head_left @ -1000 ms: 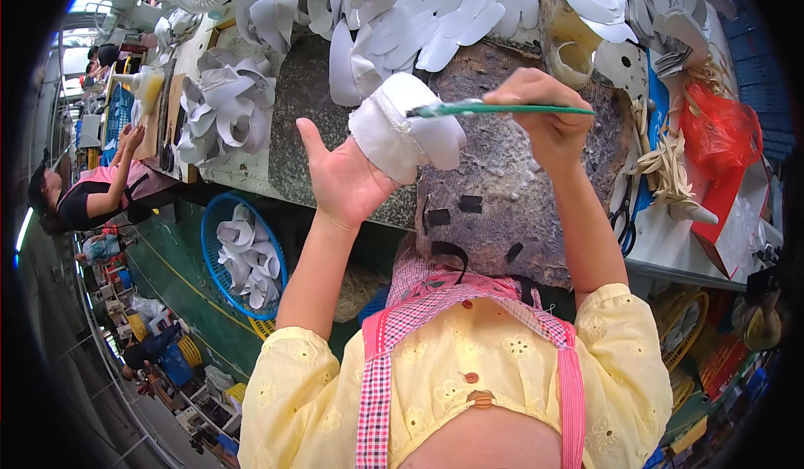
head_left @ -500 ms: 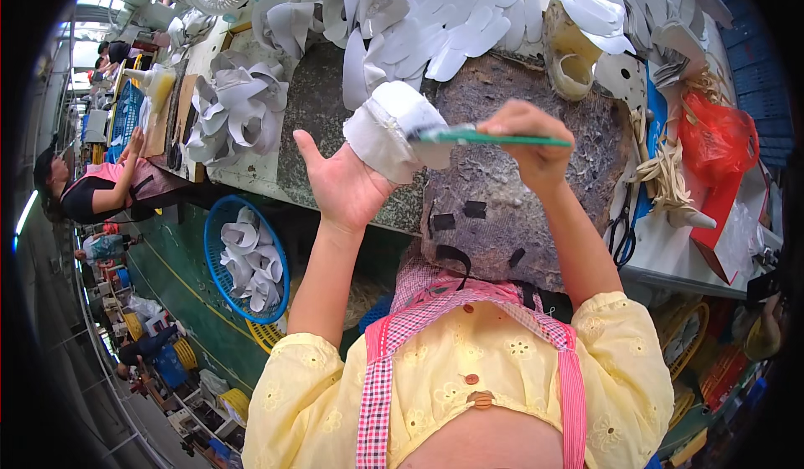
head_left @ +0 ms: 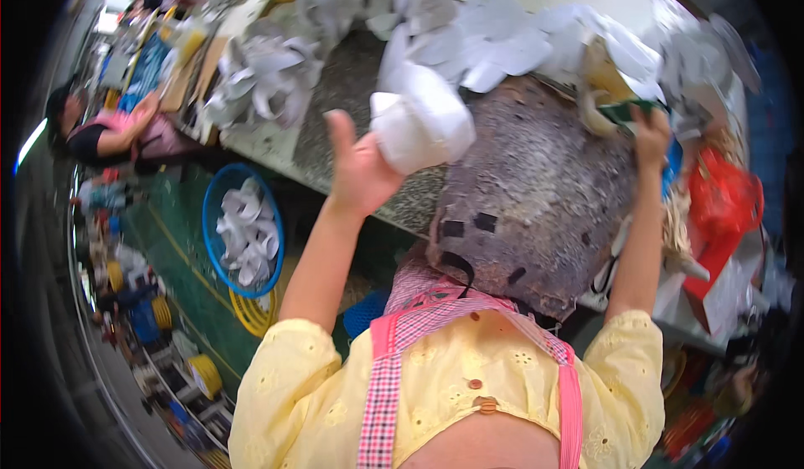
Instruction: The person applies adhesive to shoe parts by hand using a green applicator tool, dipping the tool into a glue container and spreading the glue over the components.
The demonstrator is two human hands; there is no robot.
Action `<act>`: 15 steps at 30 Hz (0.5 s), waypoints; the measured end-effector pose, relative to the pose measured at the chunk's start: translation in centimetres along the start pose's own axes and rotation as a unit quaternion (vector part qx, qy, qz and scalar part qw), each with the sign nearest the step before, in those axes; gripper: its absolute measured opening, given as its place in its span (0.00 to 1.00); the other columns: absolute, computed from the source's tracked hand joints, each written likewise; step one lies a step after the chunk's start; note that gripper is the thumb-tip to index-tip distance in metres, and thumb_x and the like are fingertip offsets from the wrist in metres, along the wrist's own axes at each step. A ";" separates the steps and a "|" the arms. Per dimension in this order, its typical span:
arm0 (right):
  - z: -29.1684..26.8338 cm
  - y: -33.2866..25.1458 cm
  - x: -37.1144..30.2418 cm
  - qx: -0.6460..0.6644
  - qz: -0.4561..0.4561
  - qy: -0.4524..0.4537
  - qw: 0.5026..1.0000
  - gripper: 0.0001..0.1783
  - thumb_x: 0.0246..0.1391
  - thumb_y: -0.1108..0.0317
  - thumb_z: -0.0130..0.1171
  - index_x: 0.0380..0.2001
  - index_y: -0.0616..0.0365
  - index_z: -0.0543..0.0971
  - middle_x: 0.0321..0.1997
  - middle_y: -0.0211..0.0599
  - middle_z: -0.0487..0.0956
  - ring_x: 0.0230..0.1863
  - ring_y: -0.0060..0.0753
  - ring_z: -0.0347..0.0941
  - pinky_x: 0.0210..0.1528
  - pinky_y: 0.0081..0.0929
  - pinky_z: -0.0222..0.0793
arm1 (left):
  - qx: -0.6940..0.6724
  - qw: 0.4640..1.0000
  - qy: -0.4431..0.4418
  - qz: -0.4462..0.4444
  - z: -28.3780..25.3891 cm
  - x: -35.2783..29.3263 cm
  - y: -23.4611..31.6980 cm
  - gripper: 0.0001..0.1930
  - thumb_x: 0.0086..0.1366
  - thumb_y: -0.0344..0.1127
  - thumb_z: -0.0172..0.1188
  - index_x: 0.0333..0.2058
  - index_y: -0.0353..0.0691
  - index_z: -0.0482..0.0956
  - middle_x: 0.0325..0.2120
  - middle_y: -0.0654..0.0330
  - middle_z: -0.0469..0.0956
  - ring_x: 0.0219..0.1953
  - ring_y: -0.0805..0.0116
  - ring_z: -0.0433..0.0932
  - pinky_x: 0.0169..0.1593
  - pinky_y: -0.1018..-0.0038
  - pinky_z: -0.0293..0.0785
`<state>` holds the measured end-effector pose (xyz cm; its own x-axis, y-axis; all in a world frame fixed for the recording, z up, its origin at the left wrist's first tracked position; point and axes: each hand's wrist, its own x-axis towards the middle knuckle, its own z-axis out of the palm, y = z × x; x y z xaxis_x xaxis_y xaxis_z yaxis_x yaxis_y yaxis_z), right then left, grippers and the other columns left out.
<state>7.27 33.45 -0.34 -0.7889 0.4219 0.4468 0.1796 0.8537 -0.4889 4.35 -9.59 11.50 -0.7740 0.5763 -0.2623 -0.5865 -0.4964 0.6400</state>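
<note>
A white curved shoe upper (head_left: pixel 423 121) sits over the fingers of my left hand (head_left: pixel 364 172). The fingers are hidden in it, while the thumb sticks up apart. Off to the right, my right hand (head_left: pixel 651 138) is closed around a green-handled brush (head_left: pixel 628 110). The brush lies across the mouth of a yellowish glue pot (head_left: pixel 596 105), and its tip is hidden there. Between my hands lies a worn, glue-crusted pad (head_left: pixel 536 193) with several small black patches, reaching over the table edge toward my lap.
White shoe pieces (head_left: pixel 494 42) heap along the back of the table (head_left: pixel 276 146). A blue basket (head_left: pixel 280 255) of white uppers stands at the left, below table height. At the right lie a red plastic bag (head_left: pixel 720 188) and pale strips. Another person (head_left: pixel 113 130) works at the far left.
My right hand has carried the brush away from the white upper, rightward to the glue pot. My left hand has shifted slightly right with the upper turned. The whole view has tilted somewhat.
</note>
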 end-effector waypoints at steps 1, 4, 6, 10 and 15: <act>-0.1 -0.4 -0.5 0.107 -0.030 0.094 0.989 0.09 0.44 0.66 0.57 0.21 0.62 0.73 0.23 0.38 0.74 0.25 0.31 0.67 0.26 0.31 0.59 | 0.049 0.999 -0.005 0.006 -0.9 0.0 -0.3 0.46 0.47 0.72 0.33 0.55 0.37 0.49 0.53 0.56 0.56 0.55 0.64 0.56 0.57 0.65 0.50; 0.9 3.4 -1.4 0.099 -0.126 0.097 0.982 0.07 0.43 0.71 0.57 0.27 0.63 0.75 0.29 0.42 0.74 0.28 0.31 0.69 0.29 0.28 0.63 | 0.183 0.983 0.024 0.024 -0.3 1.3 -1.5 0.40 0.52 0.68 0.31 0.55 0.42 0.50 0.52 0.61 0.58 0.53 0.68 0.60 0.55 0.67 0.54; 2.4 7.9 -3.0 -0.008 -0.094 -0.001 0.996 0.10 0.46 0.68 0.54 0.27 0.66 0.74 0.29 0.44 0.73 0.29 0.39 0.69 0.31 0.29 0.63 | 0.179 0.983 -0.028 -0.018 -1.4 2.2 -1.9 0.36 0.55 0.65 0.31 0.55 0.46 0.49 0.52 0.63 0.58 0.53 0.72 0.59 0.54 0.69 0.55; 1.9 4.0 -0.9 0.126 -0.021 -0.085 0.988 0.12 0.49 0.66 0.51 0.28 0.67 0.73 0.25 0.41 0.71 0.27 0.31 0.67 0.32 0.24 0.60 | 0.270 0.963 0.001 0.006 -2.2 0.7 -2.2 0.42 0.53 0.69 0.29 0.55 0.38 0.47 0.52 0.55 0.56 0.54 0.67 0.55 0.55 0.69 0.53; 1.5 4.5 0.4 0.212 0.064 -0.003 0.975 0.14 0.51 0.64 0.50 0.29 0.70 0.72 0.24 0.34 0.73 0.26 0.23 0.65 0.32 0.20 0.60 | 0.292 0.956 0.012 -0.001 -2.7 0.3 -2.7 0.46 0.50 0.71 0.28 0.56 0.37 0.44 0.53 0.53 0.54 0.56 0.64 0.53 0.57 0.70 0.49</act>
<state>6.91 37.00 -3.49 -0.7798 0.5136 0.3579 0.0187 0.5906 -0.8068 5.06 -9.83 7.69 -0.7824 0.5587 -0.2751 -0.3591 -0.0439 0.9323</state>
